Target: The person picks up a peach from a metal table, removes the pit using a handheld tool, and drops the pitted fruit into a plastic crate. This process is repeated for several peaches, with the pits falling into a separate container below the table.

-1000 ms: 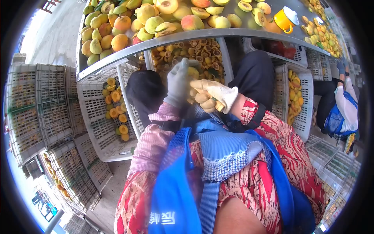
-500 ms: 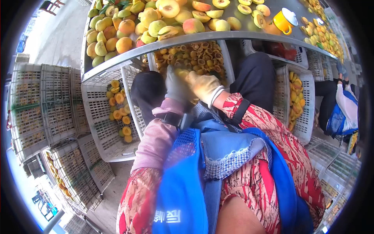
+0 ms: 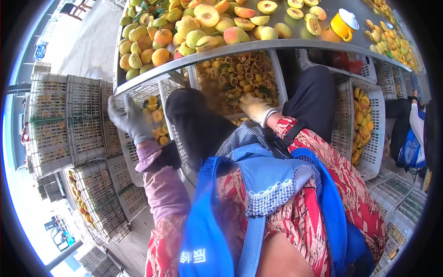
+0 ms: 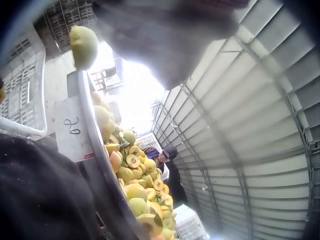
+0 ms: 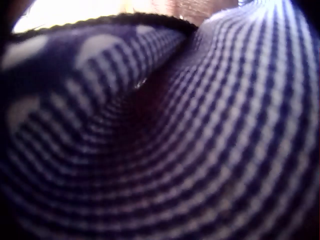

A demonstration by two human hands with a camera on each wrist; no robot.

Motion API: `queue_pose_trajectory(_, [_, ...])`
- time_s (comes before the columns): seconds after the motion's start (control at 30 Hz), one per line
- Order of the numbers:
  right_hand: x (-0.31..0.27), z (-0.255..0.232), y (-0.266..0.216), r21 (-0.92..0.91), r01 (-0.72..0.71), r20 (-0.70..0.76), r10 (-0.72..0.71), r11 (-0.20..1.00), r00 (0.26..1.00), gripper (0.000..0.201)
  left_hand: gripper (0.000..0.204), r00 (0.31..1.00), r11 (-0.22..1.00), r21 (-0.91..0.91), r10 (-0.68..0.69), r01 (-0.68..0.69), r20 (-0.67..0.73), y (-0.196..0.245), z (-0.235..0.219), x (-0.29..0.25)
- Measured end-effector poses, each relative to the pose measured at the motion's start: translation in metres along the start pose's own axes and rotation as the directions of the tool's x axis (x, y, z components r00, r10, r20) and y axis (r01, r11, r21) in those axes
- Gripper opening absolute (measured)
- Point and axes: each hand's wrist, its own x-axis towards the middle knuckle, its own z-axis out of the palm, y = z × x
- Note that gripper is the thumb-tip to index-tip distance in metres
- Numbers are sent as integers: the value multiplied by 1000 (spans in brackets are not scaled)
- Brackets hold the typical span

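My left hand [image 3: 128, 119], in a grey glove, is out at the left with its fingers spread, over a white crate [image 3: 162, 99] holding yellow peach halves [image 3: 159, 115]. In the left wrist view a green-yellow peach piece [image 4: 84, 47] appears in the air beside the blurred glove [image 4: 165, 40], apart from it. My right hand [image 3: 255, 110], in a cream glove, is low over the near side of a crate [image 3: 282, 87] of small brown-yellow hollowed pieces [image 3: 240, 76] between the knees. Blur hides its fingers; I cannot tell what it holds. Checked cloth [image 5: 200, 140] fills the right wrist view.
A metal-edged table [image 3: 258, 45] ahead bears whole and halved peaches [image 3: 194, 34] and a yellow mug [image 3: 342, 25]. Another crate [image 3: 376, 152] of peach halves stands at the right. Stacked crates [image 3: 50, 124] rise at the left. Another person [image 3: 410, 134] sits at the far right.
Both hands were together over the middle crate. The left hand has swung left over the left crate and spread its fingers, while the right stays near the middle crate, slightly lower.
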Motion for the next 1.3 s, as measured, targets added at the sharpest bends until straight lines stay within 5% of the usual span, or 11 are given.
queue_pose_trajectory(0.13, [-11, -72, -38, 360, -97, -129, 152, 928, 980, 51, 23, 872, 988, -27, 145, -150, 467, 22, 6, -30])
queue_pose_trajectory(0.2, [-17, -79, -41, 350, -69, -175, 137, 934, 975, 49, 22, 635, 817, -109, -348, 566, 690, 59, 38, -78])
queue_pose_trajectory(0.33, [-6, -52, -15, 464, 56, -285, 89, 884, 955, 48, 42, 822, 956, 148, 132, -253, 554, 63, 92, -85])
queue_pose_trajectory(0.37, [-3, -47, -11, 467, 56, -284, 89, 882, 955, 49, 47, 793, 835, 139, 433, -532, 429, 58, 106, -75])
queue_pose_trajectory(0.47, [4, -37, -9, 473, 32, -261, 105, 881, 960, 36, 43, 585, 670, 202, 412, -714, 699, 63, 145, -46])
queue_pose_trajectory(0.6, [-9, -83, -36, 865, -50, -75, 227, 500, 971, 24, 34, 647, 860, 62, 332, -506, 687, 42, 178, -21])
queue_pose_trajectory(0.7, [-13, -111, -45, 934, 135, -222, 242, 330, 945, 25, 26, 595, 947, -118, -88, 300, 799, 84, 152, -28])
queue_pose_trajectory(0.87, [-5, -133, -46, 920, 330, -332, 28, -211, 943, 20, 31, 328, 988, -89, 42, 130, 944, 85, 108, -77])
queue_pose_trajectory(0.93, [-15, -141, -50, 975, 166, -168, 1, -149, 986, 19, 34, 287, 999, -35, 41, -29, 957, 78, 100, -89])
queue_pose_trajectory(1.1, [-15, -121, -48, 984, 70, -70, 6, -165, 998, 19, 38, 600, 959, -166, -5, 230, 800, 23, 99, -117])
queue_pose_trajectory(1.3, [6, -88, -43, 925, 234, -232, -41, 300, 972, 34, 39, 370, 598, -197, -180, 777, 911, -11, 104, -140])
